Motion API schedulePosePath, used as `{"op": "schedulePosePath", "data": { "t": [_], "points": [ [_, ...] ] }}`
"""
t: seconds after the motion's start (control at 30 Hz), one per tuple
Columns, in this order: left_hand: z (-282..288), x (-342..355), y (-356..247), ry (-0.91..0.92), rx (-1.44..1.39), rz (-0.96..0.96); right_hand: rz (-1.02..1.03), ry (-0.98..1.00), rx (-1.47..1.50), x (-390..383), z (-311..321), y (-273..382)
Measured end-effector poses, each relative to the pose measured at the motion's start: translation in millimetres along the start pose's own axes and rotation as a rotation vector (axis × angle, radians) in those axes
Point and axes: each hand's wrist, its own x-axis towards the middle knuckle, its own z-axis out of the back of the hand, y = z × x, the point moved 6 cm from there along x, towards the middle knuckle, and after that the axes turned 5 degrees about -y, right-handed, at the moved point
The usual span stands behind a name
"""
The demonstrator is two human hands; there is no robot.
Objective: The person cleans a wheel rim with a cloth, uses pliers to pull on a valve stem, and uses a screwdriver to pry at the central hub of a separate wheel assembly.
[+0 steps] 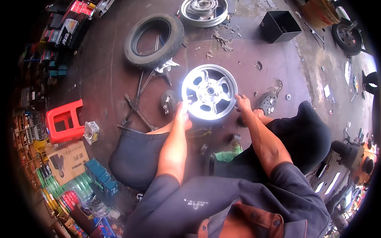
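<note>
Even daylight fills the workshop floor [254,63], brightest toward two o'clock, where the pavement washes pale. The silver wheel rim [209,92] at centre flares hard, its eight o'clock edge blown to white glare that bleeds over the left hand [183,115]. Shadows are soft and short. Fisheye distortion bends everything toward the rim, with a black vignette all round. Shelves at nine o'clock sit dim and smeared; the centre stays fairly sharp.

Shiny silver wheel rim [209,92]; black tyre [154,40]; red stool [63,121]; perhaps brownish floor [99,75].
</note>
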Motion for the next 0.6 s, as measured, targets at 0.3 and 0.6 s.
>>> {"op": "schedulePosePath", "data": {
  "t": [0.3, 0.6],
  "points": [
    [3, 10, 3, -0.065, 0.276, -0.093, 0.126, -0.121, -0.026, 34, -10, -20],
    [20, 48, 43, -0.002, 0.208, -0.029, 0.086, -0.16, -0.134, 23, -11, 2]
  ]
}}
